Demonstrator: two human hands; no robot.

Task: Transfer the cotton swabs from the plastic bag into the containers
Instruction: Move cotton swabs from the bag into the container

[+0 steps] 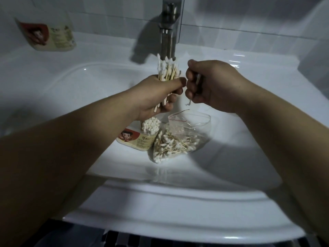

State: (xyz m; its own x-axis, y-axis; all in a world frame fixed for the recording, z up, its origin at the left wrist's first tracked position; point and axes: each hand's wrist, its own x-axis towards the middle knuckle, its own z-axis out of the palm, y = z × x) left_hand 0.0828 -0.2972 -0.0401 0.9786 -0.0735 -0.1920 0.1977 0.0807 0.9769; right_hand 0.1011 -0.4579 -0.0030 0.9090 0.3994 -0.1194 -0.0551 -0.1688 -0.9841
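Observation:
My left hand (156, 97) grips a thick upright bundle of cotton swabs (168, 70) over the sink basin. Close beside it, my right hand (210, 84) pinches a few swabs (197, 80), with one tip hanging below the fingers. Below the hands a clear zip plastic bag (179, 138) lies open in the basin with several loose swabs inside. To its left stands a labelled container (137, 139) packed with upright swabs. A second labelled container (51, 35) lies on the ledge at the far left.
The white sink (178, 207) fills the view, its front rim nearest me. A steel faucet (169, 31) rises right behind the held bundle. Grey tiled wall stands behind. A dark slatted surface shows under the sink's front edge.

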